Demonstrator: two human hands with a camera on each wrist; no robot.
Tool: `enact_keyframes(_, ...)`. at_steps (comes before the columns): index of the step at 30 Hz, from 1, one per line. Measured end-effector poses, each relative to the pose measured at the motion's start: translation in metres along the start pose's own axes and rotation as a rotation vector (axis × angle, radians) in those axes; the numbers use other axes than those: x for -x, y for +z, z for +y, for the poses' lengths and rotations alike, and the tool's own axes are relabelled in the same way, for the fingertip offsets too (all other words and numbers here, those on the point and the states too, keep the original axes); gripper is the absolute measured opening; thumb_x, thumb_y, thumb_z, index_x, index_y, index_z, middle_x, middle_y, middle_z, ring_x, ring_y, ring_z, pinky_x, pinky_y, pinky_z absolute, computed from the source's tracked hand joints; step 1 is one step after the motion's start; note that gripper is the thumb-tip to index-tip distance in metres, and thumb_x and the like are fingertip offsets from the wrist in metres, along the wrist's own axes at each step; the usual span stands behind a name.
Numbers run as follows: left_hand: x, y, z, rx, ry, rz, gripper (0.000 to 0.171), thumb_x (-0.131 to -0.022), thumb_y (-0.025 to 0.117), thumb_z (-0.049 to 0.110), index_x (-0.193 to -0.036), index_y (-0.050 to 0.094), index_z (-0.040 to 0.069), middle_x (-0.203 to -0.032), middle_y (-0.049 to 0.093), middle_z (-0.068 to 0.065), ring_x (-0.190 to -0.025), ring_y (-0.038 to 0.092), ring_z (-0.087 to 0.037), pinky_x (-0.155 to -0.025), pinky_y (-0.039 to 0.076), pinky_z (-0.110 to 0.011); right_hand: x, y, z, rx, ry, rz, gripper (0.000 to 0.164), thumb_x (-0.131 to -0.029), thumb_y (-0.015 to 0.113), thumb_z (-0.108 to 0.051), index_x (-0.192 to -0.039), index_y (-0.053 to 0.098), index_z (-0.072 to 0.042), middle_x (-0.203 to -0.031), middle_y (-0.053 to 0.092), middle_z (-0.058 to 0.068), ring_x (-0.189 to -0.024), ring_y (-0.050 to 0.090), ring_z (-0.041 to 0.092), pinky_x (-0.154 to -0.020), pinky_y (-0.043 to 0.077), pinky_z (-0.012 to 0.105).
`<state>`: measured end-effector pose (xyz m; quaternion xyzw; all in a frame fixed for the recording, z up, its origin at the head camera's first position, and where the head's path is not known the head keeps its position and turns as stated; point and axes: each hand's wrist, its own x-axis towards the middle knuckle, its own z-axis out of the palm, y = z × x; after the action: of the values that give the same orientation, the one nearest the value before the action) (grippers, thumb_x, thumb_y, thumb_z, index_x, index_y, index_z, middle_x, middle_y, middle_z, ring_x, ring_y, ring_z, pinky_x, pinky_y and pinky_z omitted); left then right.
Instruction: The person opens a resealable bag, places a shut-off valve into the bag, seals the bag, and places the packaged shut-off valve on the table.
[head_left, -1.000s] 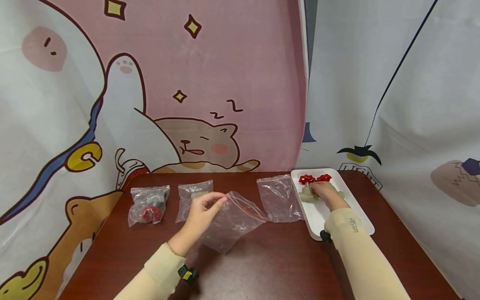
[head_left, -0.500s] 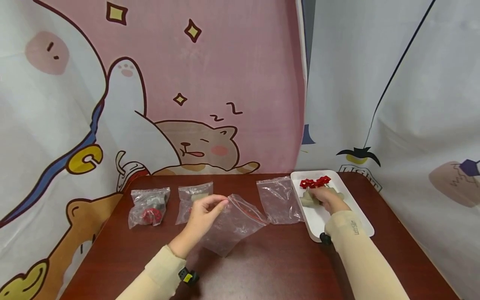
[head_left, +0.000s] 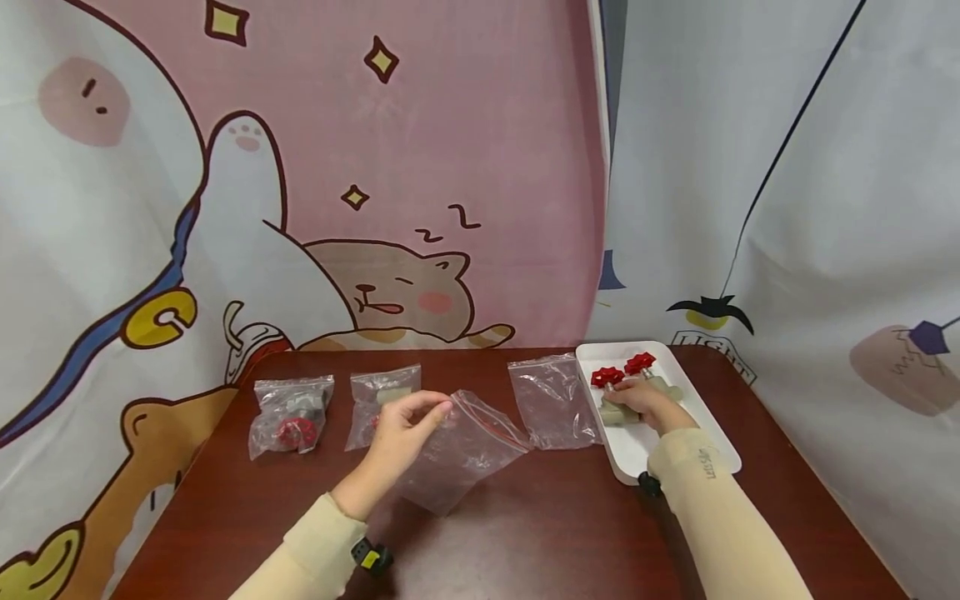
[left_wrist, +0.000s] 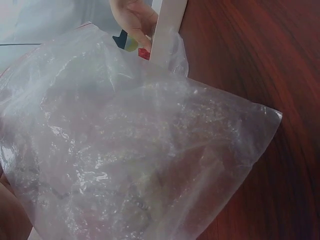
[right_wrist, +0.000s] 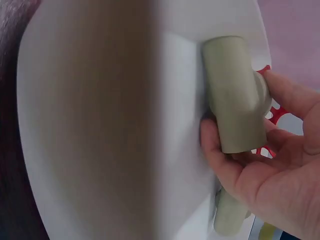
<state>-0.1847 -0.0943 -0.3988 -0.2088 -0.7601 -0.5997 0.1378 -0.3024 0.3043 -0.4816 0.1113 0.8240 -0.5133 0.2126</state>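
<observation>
My left hand pinches the top corner of a clear zip-lock bag with a red seal line. The bag hangs slanted over the table and fills much of the left wrist view. Over the white tray, my right hand grips a valve with a grey-green body and a red handwheel. The thumb and fingers wrap its body, partly hiding the wheel in the right wrist view. Another such valve lies behind it in the tray, its red handwheel visible.
Two zip-lock bags with contents stand at the back left: one bag shows a red wheel and grey body, the other bag is partly behind my left hand. A flat clear bag lies against the tray's left side. Printed curtains rise behind the table.
The right hand has drawn the held valve slightly nearer and apart from the other valve; the two red wheels now stand further from each other. The left hand and its bag have barely moved.
</observation>
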Motion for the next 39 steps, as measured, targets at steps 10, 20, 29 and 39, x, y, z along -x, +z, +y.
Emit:
enact_keyframes(10,-0.001,0.000,0.002,-0.007,-0.014,-0.010,0.010,-0.087,0.066,0.004,-0.094,0.070,-0.001,-0.083,0.071,-0.017,-0.071,0.064,-0.013,-0.062,0.053,-0.023,0.008,-0.004,-0.003,-0.083,-0.041,0.047,0.058,-0.094,0.056,-0.023,-0.135,0.030,0.009,-0.120,0.043,0.020,-0.093,0.050,0.017,-0.078,0.051,0.030)
enact_keyframes(20,-0.003,-0.003,0.003,0.002,-0.014,-0.009,0.010,-0.088,0.065,0.004,-0.094,0.069,-0.003,-0.081,0.071,-0.017,-0.070,0.065,-0.013,-0.062,0.054,-0.025,0.023,0.004,-0.023,-0.304,-0.130,0.162,0.067,-0.091,0.061,-0.026,-0.143,0.031,0.003,-0.126,0.045,0.014,-0.082,0.053,0.004,-0.072,0.051,0.018)
enact_keyframes(29,-0.003,-0.002,0.002,0.029,-0.013,-0.023,0.011,-0.089,0.064,0.004,-0.095,0.069,-0.003,-0.082,0.071,-0.017,-0.072,0.067,-0.014,-0.063,0.054,-0.026,0.043,0.019,-0.039,-0.399,-0.231,0.200,0.051,-0.088,0.067,-0.019,-0.129,0.046,0.001,-0.098,0.053,-0.009,-0.079,0.056,0.000,-0.070,0.049,0.016)
enact_keyframes(39,-0.003,0.000,-0.001,0.030,-0.004,-0.017,0.011,-0.088,0.064,0.004,-0.095,0.069,-0.002,-0.083,0.071,-0.018,-0.074,0.068,-0.015,-0.064,0.054,-0.025,0.060,0.037,-0.046,-0.574,-0.270,0.219,0.029,-0.086,0.067,-0.009,-0.106,0.047,-0.006,-0.101,0.044,0.002,-0.078,0.053,0.002,-0.069,0.049,0.014)
